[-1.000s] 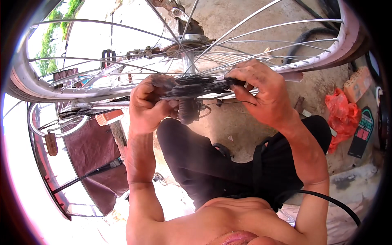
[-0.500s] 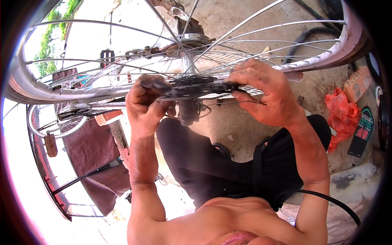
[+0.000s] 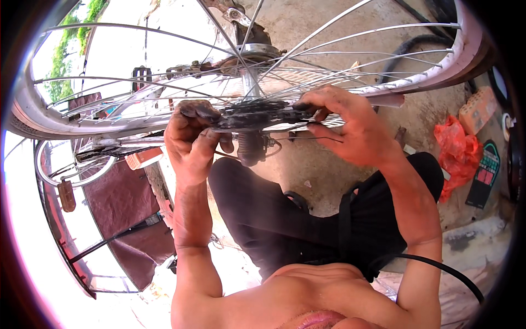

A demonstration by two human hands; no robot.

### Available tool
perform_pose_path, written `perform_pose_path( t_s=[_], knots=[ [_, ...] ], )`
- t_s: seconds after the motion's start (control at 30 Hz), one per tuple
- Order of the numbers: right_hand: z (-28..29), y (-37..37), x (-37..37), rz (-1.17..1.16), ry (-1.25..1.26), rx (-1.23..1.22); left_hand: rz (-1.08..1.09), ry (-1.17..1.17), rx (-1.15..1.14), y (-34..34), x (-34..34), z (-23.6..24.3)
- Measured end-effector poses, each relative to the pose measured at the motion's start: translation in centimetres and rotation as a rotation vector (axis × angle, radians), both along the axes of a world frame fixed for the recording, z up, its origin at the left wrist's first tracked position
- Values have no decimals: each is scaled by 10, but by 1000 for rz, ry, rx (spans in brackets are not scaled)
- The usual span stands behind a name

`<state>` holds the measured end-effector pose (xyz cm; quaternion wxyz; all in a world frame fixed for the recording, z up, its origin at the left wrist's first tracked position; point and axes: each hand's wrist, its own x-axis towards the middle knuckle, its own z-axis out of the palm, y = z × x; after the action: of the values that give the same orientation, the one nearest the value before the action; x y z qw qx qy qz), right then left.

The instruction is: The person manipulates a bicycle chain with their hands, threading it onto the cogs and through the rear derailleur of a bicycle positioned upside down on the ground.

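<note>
Outdoors on a rough concrete floor (image 3: 329,170), a person sits with a bicycle wheel (image 3: 109,118) raised in front of them, its spokes fanning out from the hub (image 3: 253,52). Both hands work at a greasy black chain (image 3: 255,116) that runs level between them, just below the hub and in front of the spokes. The left hand (image 3: 192,143) has its fingers (image 3: 205,112) curled shut around the left end of the chain, the thumb pressing from underneath. The right hand (image 3: 353,134) pinches the right end of the chain between its fingertips (image 3: 308,107) and thumb, the rest of the hand loosely spread. Both hands are smeared with dark grease. Beneath the chain lie the person's legs in black trousers (image 3: 307,230). Near the floor's right edge lies a crumpled red plastic bag (image 3: 455,148), with a brick (image 3: 478,109) just above it. At the left, a second bicycle's pedal (image 3: 66,194) hangs beside a dark red cloth (image 3: 123,208).
</note>
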<state>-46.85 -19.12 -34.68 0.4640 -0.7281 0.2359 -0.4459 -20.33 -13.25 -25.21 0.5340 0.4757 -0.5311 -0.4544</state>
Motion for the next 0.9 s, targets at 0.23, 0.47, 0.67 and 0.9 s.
perform_pose_path(
  t_s=[0.23, 0.47, 0.67, 0.9],
  knots=[
    [-19, 8, 20, -154, -104, -63, 22, -16, 8, 0, 0, 0],
    [-15, 7, 10, -184, -11, -154, 29, -65, 64, 4, 2, 8],
    [-6, -2, 2, -189, 34, -278, 87, -171, 83, 8, 4, 17],
    [-1, -9, 1, -146, 52, -320, 140, -249, 134, 14, 7, 20]
  ],
)
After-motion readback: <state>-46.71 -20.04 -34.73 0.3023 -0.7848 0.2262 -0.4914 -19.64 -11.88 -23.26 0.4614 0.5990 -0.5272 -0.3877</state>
